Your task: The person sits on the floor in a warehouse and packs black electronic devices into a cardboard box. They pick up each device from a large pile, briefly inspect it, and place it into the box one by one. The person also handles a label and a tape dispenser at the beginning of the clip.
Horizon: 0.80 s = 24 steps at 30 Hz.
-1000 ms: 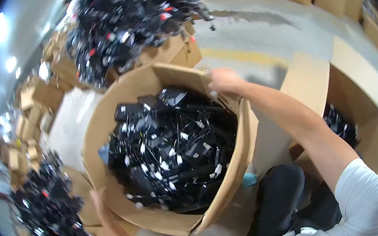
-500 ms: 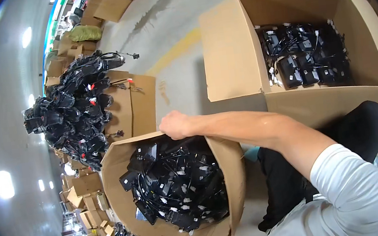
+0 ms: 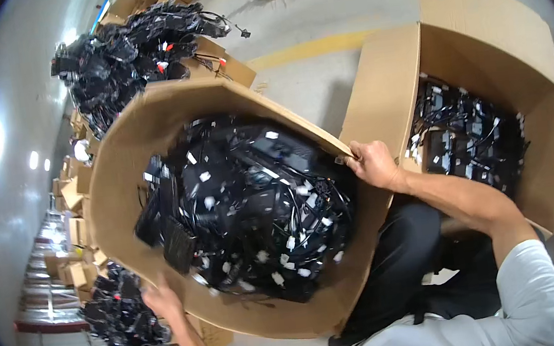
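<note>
A cardboard box (image 3: 118, 199), tilted with its opening facing me, holds a heap of black electronic units (image 3: 225, 200) with cables and small white connectors. My right hand (image 3: 374, 164) grips the top edge of its wall on the right side, fingers wrapped round the cardboard. At the rim on the lower left is my left hand (image 3: 162, 299), closed over the edge and smeared by motion, its fingers partly hidden. To the right stands a larger open carton (image 3: 545, 133), inside which similar black units (image 3: 463, 143) lie in rows.
Black wired parts in clear wrapping (image 3: 128, 60) are piled on cardboard at the upper left. Another such pile (image 3: 122, 316) sits lower left. Many brown cartons (image 3: 72, 198) stand along the left. A yellow line (image 3: 317, 48) crosses the grey floor. My legs (image 3: 398, 255) are close beside the box.
The box has come up closer and shifted right, toward the larger carton, with both hands at its rim. My right hand moved right and my left hand up and left. The whole view has turned.
</note>
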Available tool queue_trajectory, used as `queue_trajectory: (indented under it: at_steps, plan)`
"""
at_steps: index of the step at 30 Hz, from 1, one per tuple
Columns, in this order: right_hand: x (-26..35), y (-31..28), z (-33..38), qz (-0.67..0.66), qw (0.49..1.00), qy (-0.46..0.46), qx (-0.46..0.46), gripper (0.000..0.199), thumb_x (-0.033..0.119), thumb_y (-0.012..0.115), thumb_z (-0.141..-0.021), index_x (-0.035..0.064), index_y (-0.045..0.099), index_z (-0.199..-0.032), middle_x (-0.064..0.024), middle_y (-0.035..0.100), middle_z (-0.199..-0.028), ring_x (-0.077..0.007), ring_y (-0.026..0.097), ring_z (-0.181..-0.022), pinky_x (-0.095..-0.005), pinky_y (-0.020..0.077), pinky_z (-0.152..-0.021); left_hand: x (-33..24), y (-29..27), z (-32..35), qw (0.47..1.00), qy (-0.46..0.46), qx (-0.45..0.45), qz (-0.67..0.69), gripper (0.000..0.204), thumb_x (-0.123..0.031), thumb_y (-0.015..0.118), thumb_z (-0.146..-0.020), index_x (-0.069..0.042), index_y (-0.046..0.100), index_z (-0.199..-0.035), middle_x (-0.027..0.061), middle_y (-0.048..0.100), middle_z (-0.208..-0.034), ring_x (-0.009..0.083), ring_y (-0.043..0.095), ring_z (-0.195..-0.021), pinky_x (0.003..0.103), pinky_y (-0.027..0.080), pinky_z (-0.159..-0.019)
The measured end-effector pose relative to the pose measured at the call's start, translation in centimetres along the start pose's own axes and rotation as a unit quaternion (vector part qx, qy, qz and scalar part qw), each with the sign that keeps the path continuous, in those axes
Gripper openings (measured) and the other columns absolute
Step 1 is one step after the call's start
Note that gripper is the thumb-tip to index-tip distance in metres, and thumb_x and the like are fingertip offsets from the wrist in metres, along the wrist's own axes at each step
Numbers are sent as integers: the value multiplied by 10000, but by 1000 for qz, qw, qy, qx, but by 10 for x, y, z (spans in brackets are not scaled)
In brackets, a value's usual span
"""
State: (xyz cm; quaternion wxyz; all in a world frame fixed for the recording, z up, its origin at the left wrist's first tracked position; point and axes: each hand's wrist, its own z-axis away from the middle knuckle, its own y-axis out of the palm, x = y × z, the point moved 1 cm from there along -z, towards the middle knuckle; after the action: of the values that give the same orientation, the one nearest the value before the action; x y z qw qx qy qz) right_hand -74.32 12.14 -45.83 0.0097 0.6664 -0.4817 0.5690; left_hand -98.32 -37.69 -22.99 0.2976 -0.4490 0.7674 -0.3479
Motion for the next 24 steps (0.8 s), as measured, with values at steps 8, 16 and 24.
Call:
queue_trajectory:
  at_steps: [8,16,24]
  plan:
    - [38,15,34,-20,993,118,17,169,134,638,-918,-15,570,-960,-292,637,-758,-510,653,-784,-542,518,-724,25,86,-80,995,39,-8,93,350,-255,668,-965,84,726,-1023,294,726,-892,426,715,-838,490,518,-790]
    - [76,34,11,58,995,20,78,204,121,609,-905,-55,516,-949,-296,616,-679,-510,652,-693,-553,537,-659,114,82,-36,989,39,-9,145,267,-195,672,-964,67,719,-964,281,694,-849,437,674,-762,472,510,-684]
    - [48,31,-13,68,986,40,149,206,115,684,-879,-26,601,-1003,-259,668,-783,-430,685,-694,-506,565,-679,145,42,79,997,-47,-62,26,244,-137,686,-969,46,618,-824,197,590,-705,396,558,-624,470,430,-579]
